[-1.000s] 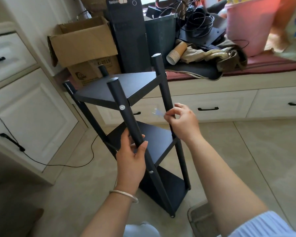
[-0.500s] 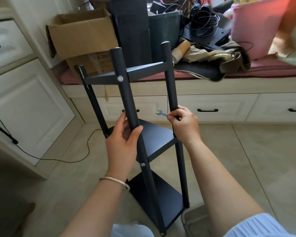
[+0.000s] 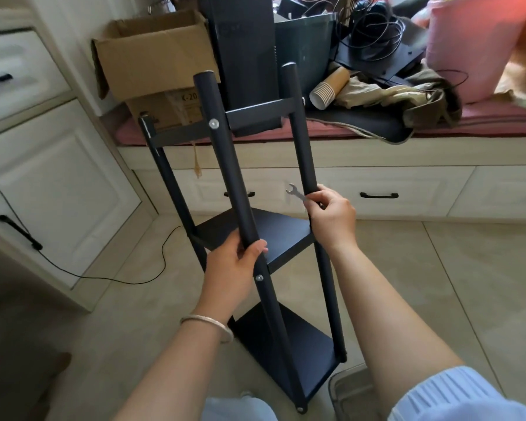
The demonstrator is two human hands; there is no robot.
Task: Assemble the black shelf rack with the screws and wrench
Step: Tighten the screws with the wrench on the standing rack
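The black shelf rack (image 3: 274, 235) stands nearly upright on the tiled floor with three shelves between round black poles. Silver screw heads (image 3: 214, 123) show on the near pole at the top and middle shelves. My left hand (image 3: 237, 262) grips the near pole just above the middle shelf. My right hand (image 3: 331, 211) wraps the right pole and pinches a small silver wrench (image 3: 295, 192), whose open jaw points up and left.
White cabinets (image 3: 52, 183) stand at the left, with a black cable (image 3: 128, 278) trailing over the floor. A drawer bench (image 3: 377, 177) behind carries a cardboard box (image 3: 152, 56), paper cups (image 3: 328, 89), cloth and tangled cables. A clear container (image 3: 353, 393) sits by my right arm.
The rack has swung from a lean toward me to nearly upright. My left hand slid along the near pole and both hands kept their grip; the wrench stays in my right hand.
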